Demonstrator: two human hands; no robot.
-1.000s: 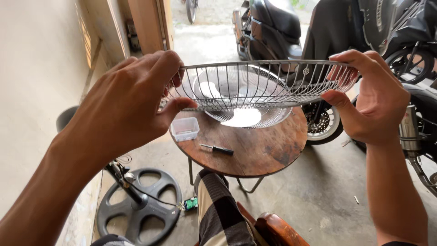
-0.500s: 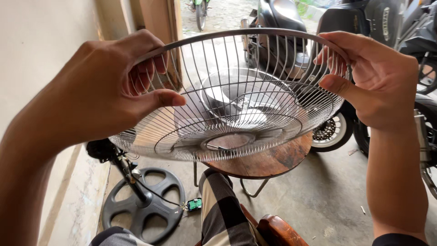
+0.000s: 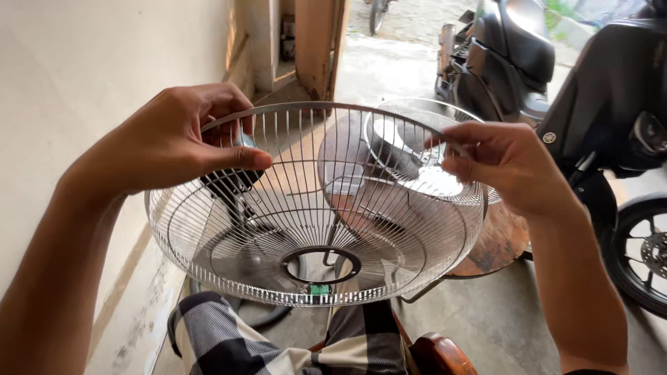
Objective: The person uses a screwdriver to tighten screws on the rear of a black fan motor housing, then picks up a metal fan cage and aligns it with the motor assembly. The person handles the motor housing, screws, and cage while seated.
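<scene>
The wire fan guard (image 3: 316, 208) hangs tilted between both grips, hollow side facing up toward the camera, its centre ring low and toward the body; the left hand (image 3: 174, 142) pinches the far-left rim, the right hand (image 3: 511, 163) pinches the far-right rim. Beyond the right grip sits a round wooden tabletop (image 3: 497, 243) bearing a second guard (image 3: 417, 149); a parked scooter (image 3: 556, 76) stands further off.

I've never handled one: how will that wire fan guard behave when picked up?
Probably light: the fan guard is mostly thin wire and gaps, held by left hand and right hand at the rim. Likely springy. Its round rim may roll.

Round wooden table (image 3: 497, 243) behind, black scooters (image 3: 597, 104) at right, fan base (image 3: 243, 257) on the floor.
</scene>
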